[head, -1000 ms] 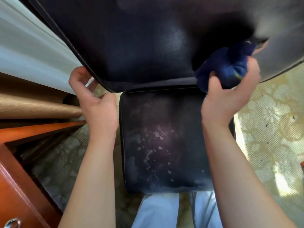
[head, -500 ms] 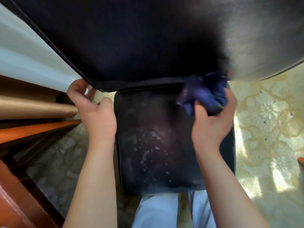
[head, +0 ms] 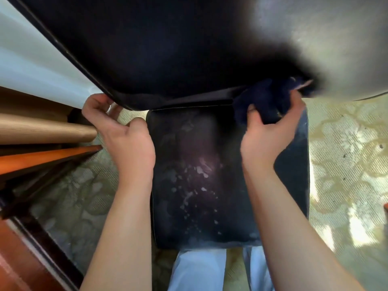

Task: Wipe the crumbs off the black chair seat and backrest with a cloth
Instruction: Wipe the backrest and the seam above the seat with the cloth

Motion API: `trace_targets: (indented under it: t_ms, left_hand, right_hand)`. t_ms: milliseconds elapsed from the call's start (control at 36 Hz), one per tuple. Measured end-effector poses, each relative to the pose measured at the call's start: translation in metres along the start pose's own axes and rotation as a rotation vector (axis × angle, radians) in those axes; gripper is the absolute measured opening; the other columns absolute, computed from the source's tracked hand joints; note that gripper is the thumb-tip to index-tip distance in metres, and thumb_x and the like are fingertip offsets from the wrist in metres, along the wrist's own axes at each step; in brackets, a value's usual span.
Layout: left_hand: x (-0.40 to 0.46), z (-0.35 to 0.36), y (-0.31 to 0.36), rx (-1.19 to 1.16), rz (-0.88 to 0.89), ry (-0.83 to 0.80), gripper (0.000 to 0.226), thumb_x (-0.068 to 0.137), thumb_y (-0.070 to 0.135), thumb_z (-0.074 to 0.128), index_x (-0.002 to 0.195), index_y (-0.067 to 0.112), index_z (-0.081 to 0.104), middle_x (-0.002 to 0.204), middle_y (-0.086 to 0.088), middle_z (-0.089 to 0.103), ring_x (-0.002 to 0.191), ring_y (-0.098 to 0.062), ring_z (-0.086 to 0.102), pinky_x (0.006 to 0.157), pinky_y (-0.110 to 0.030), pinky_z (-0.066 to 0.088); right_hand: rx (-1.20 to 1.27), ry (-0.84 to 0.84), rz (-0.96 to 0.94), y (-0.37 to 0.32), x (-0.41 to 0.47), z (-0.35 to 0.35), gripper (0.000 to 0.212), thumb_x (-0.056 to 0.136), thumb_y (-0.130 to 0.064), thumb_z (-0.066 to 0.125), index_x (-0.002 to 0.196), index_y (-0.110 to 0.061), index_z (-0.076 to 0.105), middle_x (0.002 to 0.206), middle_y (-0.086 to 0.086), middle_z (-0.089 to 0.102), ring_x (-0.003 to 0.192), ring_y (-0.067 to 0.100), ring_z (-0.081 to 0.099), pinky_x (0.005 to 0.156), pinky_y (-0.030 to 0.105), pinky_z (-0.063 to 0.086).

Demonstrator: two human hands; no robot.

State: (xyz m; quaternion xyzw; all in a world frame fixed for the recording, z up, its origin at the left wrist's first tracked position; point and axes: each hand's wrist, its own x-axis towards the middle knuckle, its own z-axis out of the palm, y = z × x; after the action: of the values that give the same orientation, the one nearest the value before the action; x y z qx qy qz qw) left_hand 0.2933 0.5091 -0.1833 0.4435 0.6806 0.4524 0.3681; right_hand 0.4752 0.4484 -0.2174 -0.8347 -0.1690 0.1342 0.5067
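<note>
Black vinyl fills most of what we see: the backrest (head: 168,49) looms across the far half of the view and the seat (head: 210,175) lies below it, between our arms. Our right hand (head: 266,133) has its fingers and thumb curled round a bunched dark blue cloth (head: 266,101), which sits at the far right corner of the seat, pressed into the crease where seat meets backrest. Our left hand (head: 123,133) grips the lower left edge of the backrest, fingers hooked behind it and thumb toward the seat, apparently steadying the chair. Pale crumbs (head: 197,181) are scattered over the middle and near part of the seat, well apart from the cloth, so we judge the seat largely unwiped. The backrest shows no crumbs we can make out, though glare on its right side hides detail, so we cannot say it is finished. To our eye, the bulk of the work, sweeping the seat's centre, is yet to be done.
</note>
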Motion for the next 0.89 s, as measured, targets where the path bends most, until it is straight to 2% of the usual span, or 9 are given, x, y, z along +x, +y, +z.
trace_targets:
  t_ms: [83,194,333,444,500,583,722,806,889]
  left_hand:
    - [0.001,-0.004,-0.004,-0.018,-0.016,-0.019,0.059,0.068,-0.01,0.045,0.117,0.023,0.036,0.119,0.001,0.044,0.111,-0.017,0.054,0.095,-0.048,0.05]
    - [0.003,-0.008,-0.008,-0.002,0.035,-0.047,0.056,0.068,-0.011,0.044,0.116,0.016,0.036,0.113,0.003,0.043,0.105,-0.013,0.05,0.1,-0.056,0.044]
    - [0.006,-0.011,-0.014,-0.004,0.078,-0.063,0.055,0.07,-0.018,0.042,0.116,0.01,0.036,0.115,-0.002,0.043,0.101,-0.002,0.052,0.09,-0.026,0.047]
    - [0.006,-0.006,-0.026,-0.009,0.01,-0.045,0.055,0.071,-0.017,0.04,0.119,0.012,0.036,0.114,0.001,0.043,0.099,0.004,0.051,0.088,-0.017,0.045]
    - [0.004,-0.001,-0.035,0.007,-0.08,-0.057,0.055,0.073,-0.011,0.042,0.12,0.018,0.036,0.116,0.001,0.046,0.102,-0.002,0.054,0.087,-0.015,0.045]
    - [-0.002,0.005,-0.055,0.047,-0.182,-0.111,0.054,0.076,-0.006,0.046,0.124,0.02,0.038,0.113,0.005,0.053,0.103,-0.004,0.056,0.082,-0.012,0.044]
    - [-0.002,0.009,-0.09,0.176,-0.235,-0.201,0.047,0.078,-0.002,0.052,0.12,0.019,0.048,0.106,0.014,0.053,0.094,0.013,0.053,0.083,-0.005,0.038]
    - [0.0,0.013,-0.108,0.355,-0.24,-0.227,0.045,0.08,0.005,0.055,0.125,0.014,0.054,0.125,-0.003,0.053,0.113,-0.008,0.055,0.097,-0.014,0.039]
    - [0.0,0.019,-0.121,0.51,-0.273,-0.315,0.045,0.086,0.005,0.058,0.129,0.016,0.057,0.142,-0.006,0.043,0.129,-0.027,0.047,0.104,-0.027,0.038]
  right_hand:
    - [0.028,-0.146,-0.102,-0.012,-0.034,0.028,0.066,0.072,-0.002,0.074,0.134,-0.006,0.051,0.126,0.003,0.056,0.118,0.015,0.055,0.105,0.02,0.036]
    - [0.054,-0.396,-0.17,-0.026,-0.076,0.051,0.065,0.075,0.002,0.073,0.133,-0.013,0.048,0.127,0.005,0.055,0.117,0.023,0.054,0.099,0.018,0.038]
    - [-0.021,-0.585,-0.142,-0.01,-0.068,0.031,0.059,0.08,-0.001,0.073,0.133,-0.014,0.051,0.128,0.002,0.059,0.117,0.019,0.056,0.097,0.018,0.041]
    - [-0.182,-0.483,-0.058,0.015,-0.035,0.006,0.059,0.075,-0.006,0.072,0.13,-0.019,0.056,0.121,-0.004,0.064,0.113,0.013,0.059,0.1,0.031,0.046]
    - [-0.256,-0.422,-0.01,0.028,-0.016,-0.006,0.059,0.073,-0.009,0.071,0.129,-0.025,0.057,0.118,-0.008,0.066,0.11,0.011,0.061,0.099,0.035,0.048]
    - [-0.357,-0.364,0.044,0.045,0.011,-0.019,0.061,0.074,-0.012,0.069,0.13,-0.032,0.055,0.112,-0.017,0.065,0.105,0.004,0.059,0.095,0.018,0.046]
    - [-0.495,-0.285,0.08,0.069,0.043,-0.026,0.062,0.071,-0.024,0.067,0.13,-0.026,0.046,0.116,-0.005,0.065,0.106,0.024,0.063,0.09,0.034,0.048]
    - [-0.591,-0.251,0.047,0.079,0.055,-0.025,0.059,0.073,-0.03,0.065,0.128,-0.026,0.043,0.12,0.002,0.065,0.108,0.033,0.062,0.088,0.042,0.049]
    - [-0.674,-0.271,-0.04,0.09,0.054,-0.02,0.06,0.078,-0.033,0.066,0.133,-0.024,0.045,0.129,0.007,0.058,0.115,0.034,0.056,0.089,0.043,0.046]
